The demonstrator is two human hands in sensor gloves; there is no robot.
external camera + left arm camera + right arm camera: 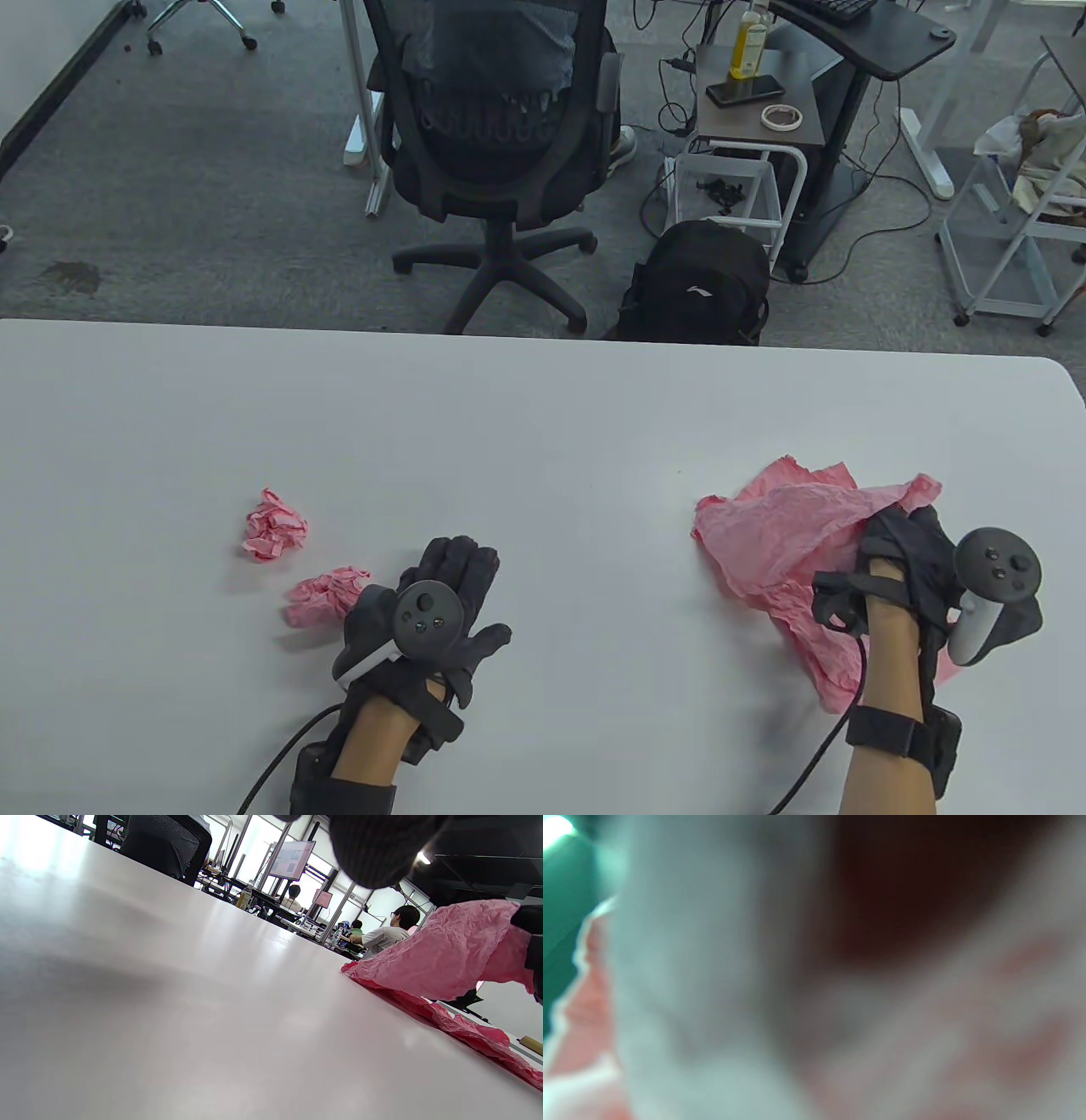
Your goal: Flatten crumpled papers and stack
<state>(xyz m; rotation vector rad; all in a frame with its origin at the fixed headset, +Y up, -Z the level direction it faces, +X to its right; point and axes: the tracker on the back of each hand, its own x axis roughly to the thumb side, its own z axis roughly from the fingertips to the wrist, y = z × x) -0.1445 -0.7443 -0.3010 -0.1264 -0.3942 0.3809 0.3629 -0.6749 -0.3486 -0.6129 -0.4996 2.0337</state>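
A large pink sheet [776, 531], partly unfolded and wrinkled, lies at the right of the white table [543, 407]; it also shows in the left wrist view [445, 955]. My right hand [904, 543] grips its raised right part, lifting that part off the table. Two crumpled pink balls lie at the left: one [274, 526] farther out, one [325, 594] just left of my left hand. My left hand [450, 586] rests flat on the table, fingers extended, holding nothing. The right wrist view is blurred, filled with pink paper close to the lens.
Beyond the table's far edge stand a black office chair [501, 127], a black backpack [696, 284] on the floor, and a small side table [755, 93] with a bottle and phone.
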